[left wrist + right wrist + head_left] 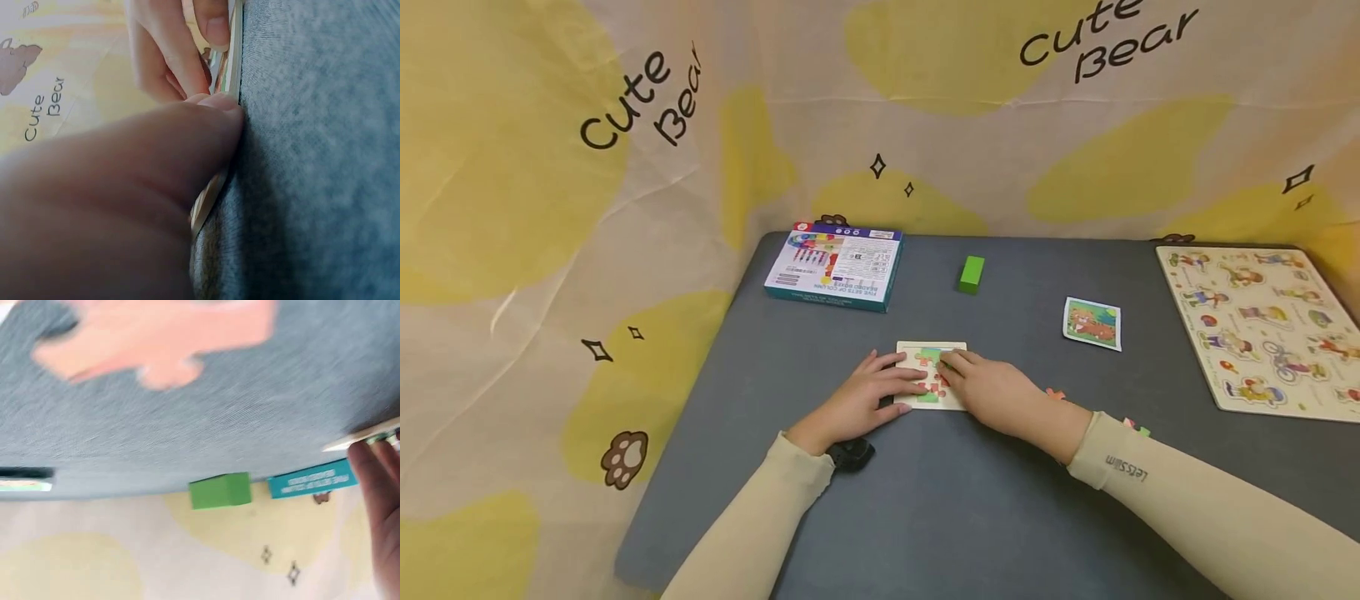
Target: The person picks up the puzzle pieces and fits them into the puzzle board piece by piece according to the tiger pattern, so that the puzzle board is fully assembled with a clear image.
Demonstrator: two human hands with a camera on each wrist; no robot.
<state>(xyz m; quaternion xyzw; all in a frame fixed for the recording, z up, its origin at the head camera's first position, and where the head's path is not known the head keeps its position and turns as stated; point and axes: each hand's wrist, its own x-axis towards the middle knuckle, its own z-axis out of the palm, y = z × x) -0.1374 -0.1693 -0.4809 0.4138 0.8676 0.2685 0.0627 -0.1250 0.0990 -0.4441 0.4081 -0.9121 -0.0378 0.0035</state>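
Note:
A small pale wooden puzzle board [958, 402] lies on the dark grey table, with green and red pieces [928, 397] in its recess. My left hand [868, 393] rests on the board's left side, fingers spread and nearly straight, thumb along the near edge. From the right, my right hand [996, 396] reaches over the board and pinches a small puzzle piece [207, 57] between fingertips, close over the recess. Most of that piece is hidden by the fingers. Beside the right wrist lies a loose orange-pink puzzle piece [1056, 394], which looms large and blurred in the right wrist view.
Further puzzle pieces [1137, 427] lie partly behind the right sleeve. A picture card [1092, 324] with an animal lies to the right. A large peg puzzle board [1240, 387] covers the right end. Toward the back are a green block [972, 275] and a flat box [835, 267].

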